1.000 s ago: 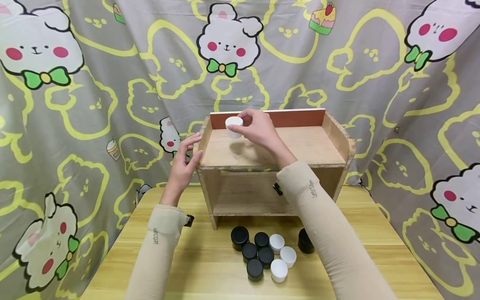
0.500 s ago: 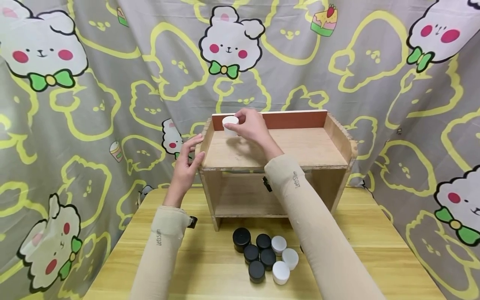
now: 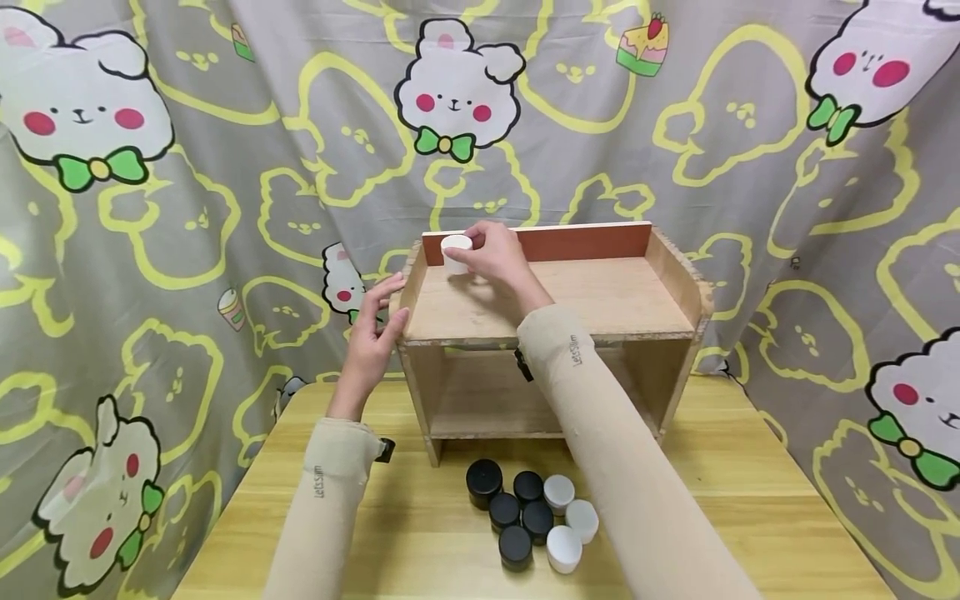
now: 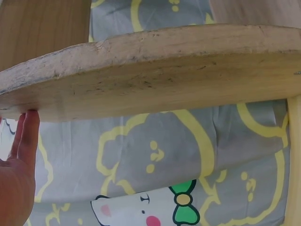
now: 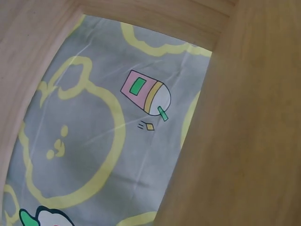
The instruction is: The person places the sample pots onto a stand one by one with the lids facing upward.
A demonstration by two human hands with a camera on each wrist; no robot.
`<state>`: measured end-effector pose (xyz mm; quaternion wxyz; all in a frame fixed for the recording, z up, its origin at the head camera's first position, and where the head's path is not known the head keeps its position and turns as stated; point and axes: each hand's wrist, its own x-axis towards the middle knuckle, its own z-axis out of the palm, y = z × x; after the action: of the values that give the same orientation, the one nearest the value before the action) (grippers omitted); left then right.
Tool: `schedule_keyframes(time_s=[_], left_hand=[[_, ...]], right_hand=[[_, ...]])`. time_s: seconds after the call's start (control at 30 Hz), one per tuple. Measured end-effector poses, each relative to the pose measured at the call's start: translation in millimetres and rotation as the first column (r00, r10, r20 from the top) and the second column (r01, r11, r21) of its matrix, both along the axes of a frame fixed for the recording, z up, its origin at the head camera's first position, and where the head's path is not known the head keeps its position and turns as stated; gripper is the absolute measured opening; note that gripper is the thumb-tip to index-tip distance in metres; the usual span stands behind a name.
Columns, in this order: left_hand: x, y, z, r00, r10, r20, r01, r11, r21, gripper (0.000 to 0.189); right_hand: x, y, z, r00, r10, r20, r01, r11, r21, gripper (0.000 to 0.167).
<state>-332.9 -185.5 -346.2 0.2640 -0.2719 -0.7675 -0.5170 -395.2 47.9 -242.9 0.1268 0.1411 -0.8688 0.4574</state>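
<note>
At the left end of the wooden shelf unit's top board (image 3: 592, 292), my right hand (image 3: 501, 257) pinches a small white round jar (image 3: 456, 254) between thumb and fingers. The jar is upright and at or very near the board; a gap beneath it cannot be made out. My left hand (image 3: 372, 337) rests its fingertips against the outer left side panel (image 3: 409, 287). In the left wrist view, straight fingers (image 4: 29, 136) touch that panel (image 4: 155, 77) from outside. The right wrist view shows only the unit's inside (image 5: 244, 132) and the curtain, not the hand.
Several black-lidded jars (image 3: 515, 546) and white jars (image 3: 564, 548) stand grouped on the wood-grain table (image 3: 420, 533), before the shelf unit. A raised reddish-brown back edge (image 3: 585, 243) and a right side panel (image 3: 678, 275) bound the top board. A patterned curtain (image 3: 300, 125) hangs behind.
My right hand has carried the white jar a little left and down toward the top board. The right sleeve has swung left, hiding a black jar seen earlier. The left hand has stayed put.
</note>
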Motion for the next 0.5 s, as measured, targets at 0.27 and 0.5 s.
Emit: schedule_keyframes(time_s=[0.27, 0.5], left_hand=[[1.4, 0.5, 3.3, 1.0, 0.021, 0.013, -0.021, 1.0, -0.01, 0.046], [13.4, 7.0, 10.0, 0.999, 0.024, 0.035, -0.024, 1.0, -0.005, 0.045]], right_hand=[[-4.7, -3, -1.5, 1.0, -0.017, 0.001, 0.017, 1.0, 0.02, 0.047], [-5.4, -3, -3.4, 0.999, 0.008, 0.039, -0.009, 1.0, 0.016, 0.042]])
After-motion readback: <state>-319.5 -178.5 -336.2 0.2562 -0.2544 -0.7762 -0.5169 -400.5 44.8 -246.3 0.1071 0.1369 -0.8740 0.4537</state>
